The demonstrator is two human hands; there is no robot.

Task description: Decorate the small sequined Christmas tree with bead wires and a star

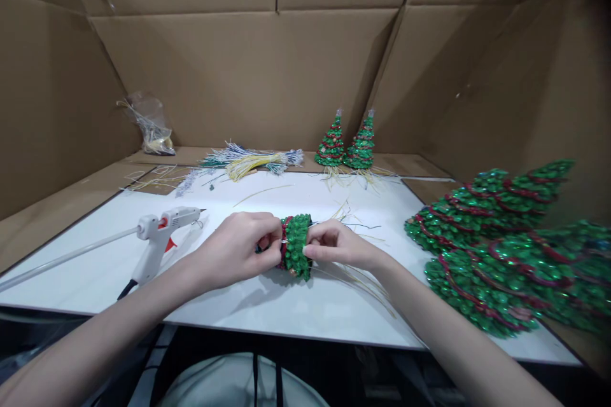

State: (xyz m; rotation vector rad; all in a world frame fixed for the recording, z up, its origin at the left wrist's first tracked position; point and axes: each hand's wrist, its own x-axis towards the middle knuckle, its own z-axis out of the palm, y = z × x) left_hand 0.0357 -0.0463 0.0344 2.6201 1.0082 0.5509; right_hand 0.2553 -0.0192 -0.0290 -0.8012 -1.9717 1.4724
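Note:
A small green Christmas tree point(298, 248) with red trim lies on its side between my hands, its base turned to the right. My left hand point(252, 243) is closed in a pinch at the tree's red trim, around the tip end, which it mostly covers. On the other side, my right hand point(337, 246) has its fingers curled, with the thumb pressed on the rim of the base. Thin pale and green wires point(365, 280) trail out of the base to the right, some passing beneath my right hand.
A white glue gun point(165, 235) with a long stick stands at the left. Bundles of coloured wires point(251, 159) lie at the back, near a plastic bag point(153, 127). Two small trees point(330, 143) stand behind; several larger ones point(482, 267) crowd the right. Cardboard walls point(238, 70) enclose the white board.

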